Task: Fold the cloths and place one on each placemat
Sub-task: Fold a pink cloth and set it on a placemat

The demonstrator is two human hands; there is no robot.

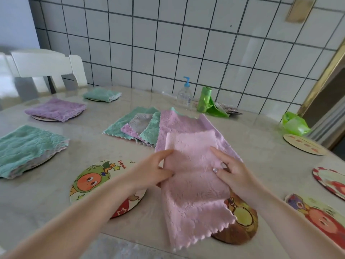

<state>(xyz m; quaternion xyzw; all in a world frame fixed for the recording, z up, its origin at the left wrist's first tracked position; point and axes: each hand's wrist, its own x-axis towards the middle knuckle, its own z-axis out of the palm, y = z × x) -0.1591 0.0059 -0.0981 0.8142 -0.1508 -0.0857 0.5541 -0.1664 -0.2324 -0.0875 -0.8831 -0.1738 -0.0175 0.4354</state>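
Observation:
A pink cloth [196,193] lies half folded in front of me, its lower part draped over a brown round placemat [244,227]. My left hand [153,171] holds its left edge with fingers on top and the thumb under the fold. My right hand [229,172] grips its right edge with curled fingers. Under the pink cloth a lilac cloth [179,122] spreads out, beside a pile of green and lilac cloths [136,126]. Folded cloths sit on three placemats at the left: green [28,148], purple [56,109], green [101,94]. An orange-cartoon placemat [93,182] is bare.
Three bare placemats lie at the right [304,144], [330,181], [317,215]. A pump bottle [184,94], a green bag roll [205,100] and a loose green bag [295,124] stand by the tiled wall. A white chair [44,68] is at the far left.

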